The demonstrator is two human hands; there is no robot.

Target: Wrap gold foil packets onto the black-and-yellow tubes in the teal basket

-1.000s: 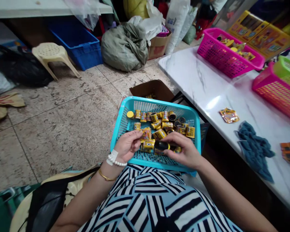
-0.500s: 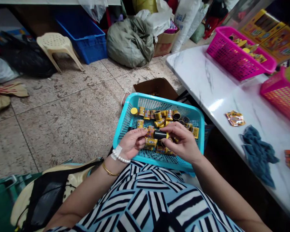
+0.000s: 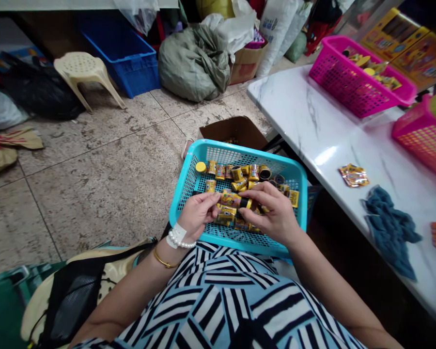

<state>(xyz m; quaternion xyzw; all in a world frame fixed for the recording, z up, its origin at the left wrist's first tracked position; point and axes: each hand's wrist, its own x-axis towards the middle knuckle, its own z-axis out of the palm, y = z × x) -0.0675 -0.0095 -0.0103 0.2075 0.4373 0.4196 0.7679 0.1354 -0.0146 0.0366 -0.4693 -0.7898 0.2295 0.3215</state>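
A turquoise mesh basket [image 3: 189,194] rests on my lap, holding several small yellow-labelled cylinders [image 3: 236,173] and black tubes. Over its near half, my left hand [image 3: 198,215] pinches the yellow-labelled sleeve [image 3: 229,198] at one end of a black tube. My right hand [image 3: 274,213] grips the black tube [image 3: 244,202] at its other end. The two hands meet above the pile, fingers closed around the piece.
A white marble-look table [image 3: 312,121] stands to the right with pink baskets [image 3: 349,80], a yellow wrapper [image 3: 353,175] and a blue-grey cloth [image 3: 388,228]. An open cardboard box [image 3: 236,130] sits beyond the basket. A cream stool [image 3: 83,72], blue crate [image 3: 123,51] and sacks lie on the tiled floor.
My right hand lifted the black tube from the basket's near edge toward the middle. The left hand brought a yellow sleeve onto the tube's end.
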